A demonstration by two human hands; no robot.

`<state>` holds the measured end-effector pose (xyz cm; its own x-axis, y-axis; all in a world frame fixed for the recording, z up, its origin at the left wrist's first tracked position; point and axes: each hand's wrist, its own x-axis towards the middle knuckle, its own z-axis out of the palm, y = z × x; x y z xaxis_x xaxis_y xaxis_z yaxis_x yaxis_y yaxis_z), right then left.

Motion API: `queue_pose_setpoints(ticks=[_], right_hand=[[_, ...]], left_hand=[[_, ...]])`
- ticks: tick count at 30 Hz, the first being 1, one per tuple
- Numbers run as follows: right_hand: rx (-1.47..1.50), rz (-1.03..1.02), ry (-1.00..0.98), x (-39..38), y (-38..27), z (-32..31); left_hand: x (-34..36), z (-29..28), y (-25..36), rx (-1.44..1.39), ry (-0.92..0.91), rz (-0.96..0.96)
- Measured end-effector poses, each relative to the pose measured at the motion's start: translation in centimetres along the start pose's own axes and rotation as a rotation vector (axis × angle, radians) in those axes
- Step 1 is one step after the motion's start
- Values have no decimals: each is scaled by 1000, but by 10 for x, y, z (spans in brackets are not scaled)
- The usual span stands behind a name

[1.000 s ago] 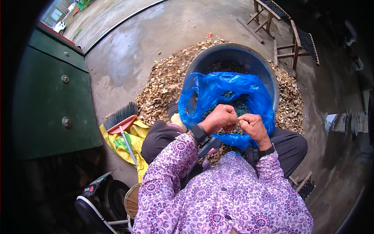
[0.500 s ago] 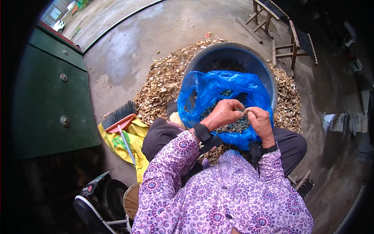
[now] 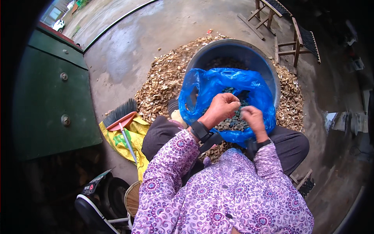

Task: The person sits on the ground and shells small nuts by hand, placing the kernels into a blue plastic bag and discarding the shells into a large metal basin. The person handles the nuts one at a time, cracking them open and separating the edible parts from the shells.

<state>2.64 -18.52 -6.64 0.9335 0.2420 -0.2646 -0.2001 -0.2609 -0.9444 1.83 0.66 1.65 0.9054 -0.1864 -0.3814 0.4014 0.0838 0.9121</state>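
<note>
My left hand is held above the blue plastic bag, its thumb and fingertips pinched together. Whatever is in that pinch is too small to make out. Just to its right, apart from it, is my right hand, slightly blurred, its fingers curled in; what they hold cannot be seen. The bag lies open inside a wide metal basin. Small nut-like kernels fill the mouth of the bag beneath my hands. Darker contents show in the basin behind the bag.
Heaped shells, looking like peanut shells, surround the basin. At left are a broom on a yellow sack and a green metal panel. Wooden-framed folding stools stand at the far right. A woven round item is low at left.
My hands, which met at the fingertips, have come apart. The right hand has moved slightly down and left; the left hand has risen a little. The view has shifted slightly.
</note>
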Motion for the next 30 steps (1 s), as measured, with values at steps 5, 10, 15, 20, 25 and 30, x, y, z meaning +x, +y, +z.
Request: queue_pose_setpoints(ticks=[5,10,15,20,25,30], right_hand=[[-517,-146,-200,-5,14,34],[-722,-323,-225,-9,23,43],[-710,-318,-270,-9,16,38],[-669,-323,-186,-5,34,32],[41,137,-129,2,15,11],[566,233,-155,-8,-18,17]], left_hand=[[-4,-2,1,25,9,9],[-4,-3,-1,32,-23,-32],[-6,-2,0,47,-11,-49],[-7,-1,4,102,-15,-63],[1,-5,-27,116,200,61],[1,3,-42,45,188,-60]])
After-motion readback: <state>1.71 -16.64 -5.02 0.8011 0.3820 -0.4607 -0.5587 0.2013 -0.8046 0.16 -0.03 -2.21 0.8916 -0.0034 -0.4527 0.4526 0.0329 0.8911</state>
